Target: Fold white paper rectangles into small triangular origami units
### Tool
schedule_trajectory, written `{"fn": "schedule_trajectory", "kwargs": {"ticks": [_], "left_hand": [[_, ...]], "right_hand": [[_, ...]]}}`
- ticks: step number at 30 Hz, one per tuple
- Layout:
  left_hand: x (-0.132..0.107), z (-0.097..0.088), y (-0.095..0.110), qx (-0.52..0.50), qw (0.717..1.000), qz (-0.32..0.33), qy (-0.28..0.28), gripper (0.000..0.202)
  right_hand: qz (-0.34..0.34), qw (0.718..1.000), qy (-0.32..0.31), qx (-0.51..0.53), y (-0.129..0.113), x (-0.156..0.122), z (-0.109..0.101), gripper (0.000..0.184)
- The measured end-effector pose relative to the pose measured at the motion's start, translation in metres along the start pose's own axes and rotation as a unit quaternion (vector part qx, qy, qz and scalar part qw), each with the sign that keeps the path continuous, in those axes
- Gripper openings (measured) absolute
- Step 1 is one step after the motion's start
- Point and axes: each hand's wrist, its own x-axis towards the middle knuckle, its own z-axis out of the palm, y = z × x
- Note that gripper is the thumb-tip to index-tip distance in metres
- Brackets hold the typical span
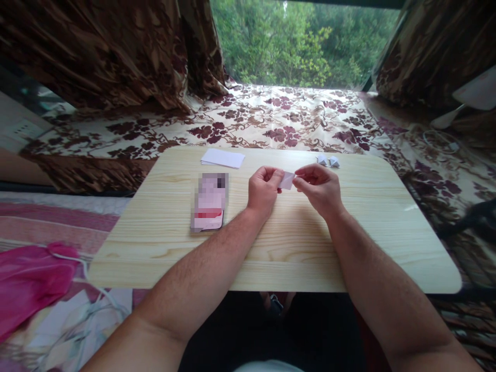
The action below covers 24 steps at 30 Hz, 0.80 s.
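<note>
A small piece of folded white paper (287, 181) is held above the middle of the table, a crease line showing across it. My left hand (264, 187) pinches its left edge between thumb and fingers. At its right corner, the thumb and forefinger of my right hand (320, 188) are closed on the paper. Beyond my right hand, two small folded paper pieces (328, 161) with pointed tops stand near the far edge. A stack of white paper sheets (222, 158) lies at the far left.
A smartphone (210, 201), its screen blurred out, lies left of my left forearm. The light wooden table (302, 258) has rounded corners. Behind it is a ledge with flowered cloth (287, 116) below a window. Pink cloth (34, 284) and white cables lie at the left.
</note>
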Motion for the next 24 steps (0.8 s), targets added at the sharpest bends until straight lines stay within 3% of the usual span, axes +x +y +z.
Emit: {"fn": "schedule_trajectory", "kwargs": {"ticks": [9, 17, 24], "left_hand": [[-0.0016, 0.0006, 0.0016, 0.016, 1.000, 0.006, -0.023, 0.031], [-0.0066, -0.0015, 0.0061, 0.034, 0.989, -0.025, -0.139, 0.029], [-0.0072, -0.0017, 0.0069, 0.043, 0.990, -0.033, -0.130, 0.020]], "right_hand": [[-0.003, 1.000, -0.021, -0.007, 0.0017, -0.0011, 0.0016, 0.013], [0.010, 0.999, 0.015, -0.033, -0.0001, 0.0004, 0.0007, 0.013], [0.000, 1.000, 0.002, -0.016, -0.0001, 0.0006, 0.0005, 0.014]]}}
